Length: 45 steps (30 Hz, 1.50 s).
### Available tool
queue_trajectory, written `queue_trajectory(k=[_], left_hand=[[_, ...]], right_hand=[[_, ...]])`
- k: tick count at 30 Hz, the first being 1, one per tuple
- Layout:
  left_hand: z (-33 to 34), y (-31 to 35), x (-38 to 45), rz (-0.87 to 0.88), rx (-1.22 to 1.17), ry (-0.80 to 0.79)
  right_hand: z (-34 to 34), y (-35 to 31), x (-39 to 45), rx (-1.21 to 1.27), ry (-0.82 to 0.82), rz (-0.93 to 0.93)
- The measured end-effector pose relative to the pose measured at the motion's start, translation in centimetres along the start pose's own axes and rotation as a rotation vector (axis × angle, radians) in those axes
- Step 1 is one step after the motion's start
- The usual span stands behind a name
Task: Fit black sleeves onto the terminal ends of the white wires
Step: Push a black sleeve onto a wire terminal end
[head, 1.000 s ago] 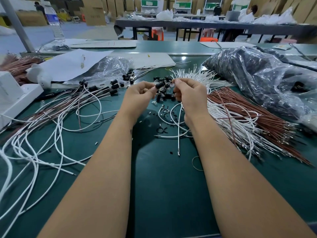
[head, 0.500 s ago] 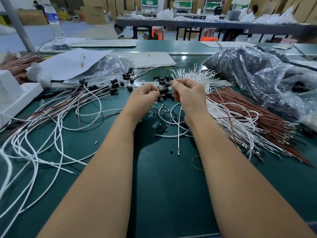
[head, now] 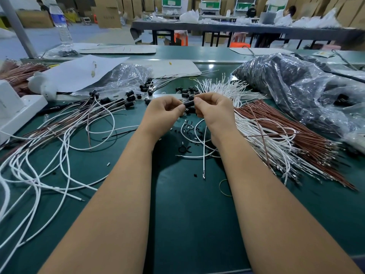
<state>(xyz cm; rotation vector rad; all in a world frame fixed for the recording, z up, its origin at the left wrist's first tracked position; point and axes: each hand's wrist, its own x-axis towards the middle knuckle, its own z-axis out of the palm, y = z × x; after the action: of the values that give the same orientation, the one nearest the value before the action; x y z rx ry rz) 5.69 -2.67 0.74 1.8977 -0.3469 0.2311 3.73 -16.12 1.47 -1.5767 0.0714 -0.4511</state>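
Green workbench [head: 187, 224] strewn with wires, both hands raised over it.
Left hand [head: 164, 113] and right hand [head: 213, 111] pinch one black sleeve [head: 189, 104] between curled fingertips; a white wire [head: 204, 147] hangs below.

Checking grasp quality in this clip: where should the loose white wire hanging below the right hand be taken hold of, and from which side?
Grip the white wire just above its metal terminal, probably coming from the left, where bare green mat leaves room. The wire runs straight toward the viewer there, and the right forearm crowds the other side.
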Motion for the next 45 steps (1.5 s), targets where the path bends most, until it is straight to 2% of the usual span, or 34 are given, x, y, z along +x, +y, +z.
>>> queue_trajectory(k=[4,11,16,23,30,36,42,45], left_hand=[[-0.1,0.1,-0.1,0.044,-0.008,0.029],[-0.4,-0.3,0.0,0.024,-0.016,-0.028],[-0.4,-0.4,0.0,0.029,-0.015,-0.022],[-0.2,-0.2,0.0,0.017,0.018,-0.046],[-0.2,-0.9,-0.2,0.029,0.023,-0.055],[-0.1,-0.9,-0.1,0.039,0.021,-0.043],[0.2,-0.6,0.1,0.026,0.009,-0.04],[0.3,-0.5,0.0,0.031,0.004,-0.031]], right_hand=[[0.0,-0.1,0.0,0.052,-0.006,-0.011],[0.0,0.4,0.1,-0.041,-0.069,0.003],[-0.1,0.7,0.2,0.023,-0.091,0.05],[0.0,0.6,0.2,0.041,-0.058,0.011],[-0.2,1.0,0.3,-0.091,-0.105,0.037],[0.0,1.1,0.3,-0.126,-0.087,0.029],[0.4,0.8,0.3,0.135,-0.015,0.14],[0.5,1.0,0.5,0.0,0.054,0.066]])
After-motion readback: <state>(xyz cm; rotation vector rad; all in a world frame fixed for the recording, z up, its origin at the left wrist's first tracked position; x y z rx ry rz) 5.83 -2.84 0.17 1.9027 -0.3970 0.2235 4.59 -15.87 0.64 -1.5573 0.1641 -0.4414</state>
